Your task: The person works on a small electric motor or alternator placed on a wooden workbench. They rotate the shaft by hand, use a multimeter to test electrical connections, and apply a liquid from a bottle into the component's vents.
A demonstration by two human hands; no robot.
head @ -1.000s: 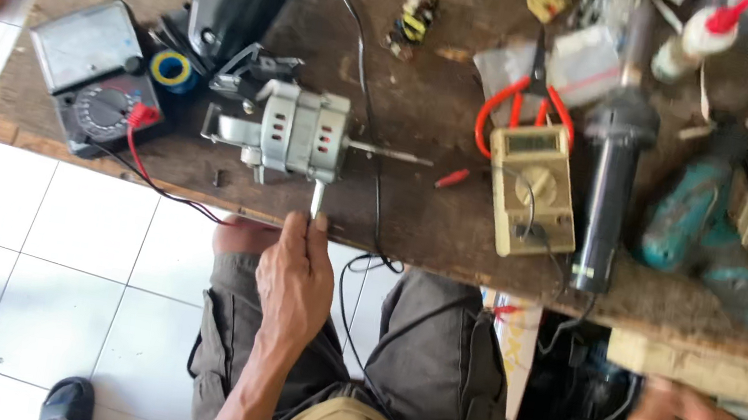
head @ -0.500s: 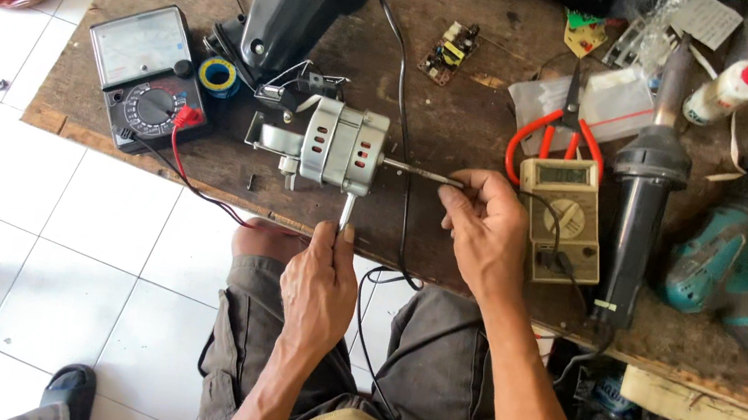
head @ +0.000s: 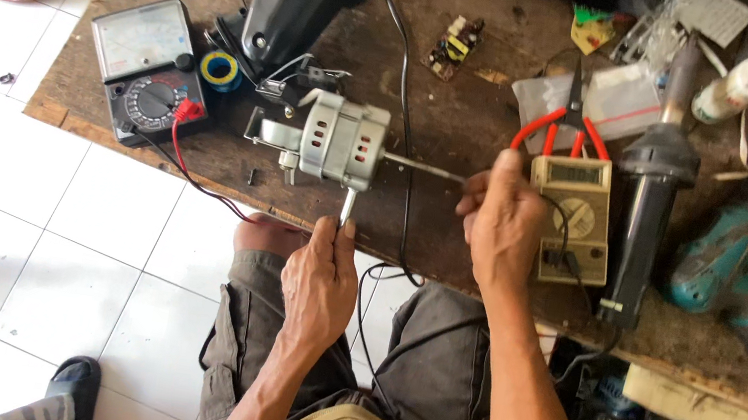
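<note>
Pinching the thin tool (head: 347,208) under the grey motor (head: 340,141), the left hand (head: 320,281) is closed on it near the front edge of the table (head: 466,125). The right hand (head: 503,221) grips the shaft (head: 420,166) tip with closed fingers. The motor housing looks still assembled, so the work seems unfinished.

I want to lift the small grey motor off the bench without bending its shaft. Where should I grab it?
Grip the motor around its round ribbed body, coming from above. The thin shaft juts toward the right hand, and the left hand holds a tool at its near side.
</note>
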